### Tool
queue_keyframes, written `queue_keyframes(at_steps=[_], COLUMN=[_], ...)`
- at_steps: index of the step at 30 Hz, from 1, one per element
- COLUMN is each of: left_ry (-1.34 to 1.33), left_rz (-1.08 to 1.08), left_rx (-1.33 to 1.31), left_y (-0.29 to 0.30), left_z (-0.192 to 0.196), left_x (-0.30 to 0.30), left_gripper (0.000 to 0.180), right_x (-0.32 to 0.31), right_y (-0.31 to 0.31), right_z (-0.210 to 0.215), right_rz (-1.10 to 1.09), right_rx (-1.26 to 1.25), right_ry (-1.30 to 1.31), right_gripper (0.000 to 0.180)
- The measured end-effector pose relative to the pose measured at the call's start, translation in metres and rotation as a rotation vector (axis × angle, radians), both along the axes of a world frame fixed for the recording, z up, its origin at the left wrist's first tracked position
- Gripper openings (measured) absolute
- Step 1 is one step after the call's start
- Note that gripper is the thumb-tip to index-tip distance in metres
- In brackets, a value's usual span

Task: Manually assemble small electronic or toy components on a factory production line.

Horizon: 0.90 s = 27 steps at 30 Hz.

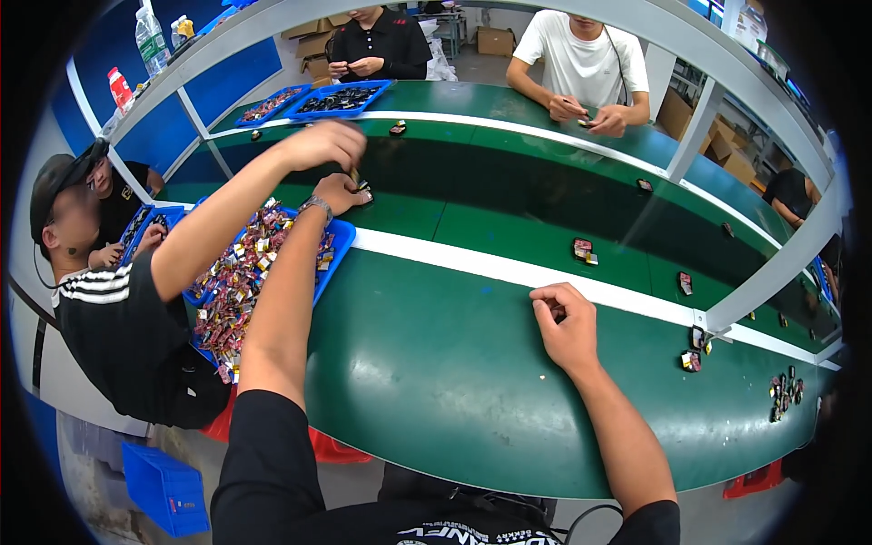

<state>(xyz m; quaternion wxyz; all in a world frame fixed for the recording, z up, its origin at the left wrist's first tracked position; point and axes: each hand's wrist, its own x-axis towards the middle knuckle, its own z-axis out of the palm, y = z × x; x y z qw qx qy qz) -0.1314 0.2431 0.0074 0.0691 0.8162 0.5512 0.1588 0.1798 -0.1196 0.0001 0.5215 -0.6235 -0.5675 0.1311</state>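
From the head camera, your left hand (338,193) was stretched far out to the left, past the blue tray (338,256) heaped with small wrapped pieces (238,283). Its fingers were pinched together on a small dark part (364,191) at the near edge of the dark belt (509,195). A co-worker's hand (327,145) reached in from the left just above yours, close to the same part; whether the two hands touched could not be told.

Your right hand (565,325) rested on the green surface (436,381), near the white stripe (472,263). It was curled loosely, fingers bent inward over something small and dark that could hardly be made out; whether it gripped it could not be told.

Further right, small dark parts (583,249) lay scattered on the belt, and a little cluster (786,392) sat near the surface's right end. Two people across the belt handled small items.
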Motion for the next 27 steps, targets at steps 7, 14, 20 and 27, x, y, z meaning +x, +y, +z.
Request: queue_keyframes(at_steps=[7,14,20,27], left_ry=[-0.521,-1.098,-1.204,-1.112], left_rz=[-0.122,-0.345,-0.399,-0.429], left_rx=[-0.396,-0.824,-1.081,-0.920], left_y=[-0.014,-0.147,-0.243,-0.260], left_z=[0.015,0.041,0.007,-0.011], left_x=[0.003,0.097,0.146,0.117], left_gripper=[0.041,0.022,0.021,0.026], right_x=[-0.007,-0.013,-0.014,-0.025], right_y=[0.001,0.009,0.016,0.026], right_z=[0.000,-0.004,0.010,-0.008], right_rz=[0.046,0.042,0.212,0.173], right_rx=[0.016,0.092,-0.054,0.119], right_ry=[0.019,0.073,0.417,0.083], right_gripper=[0.009,0.025,0.029,0.022])
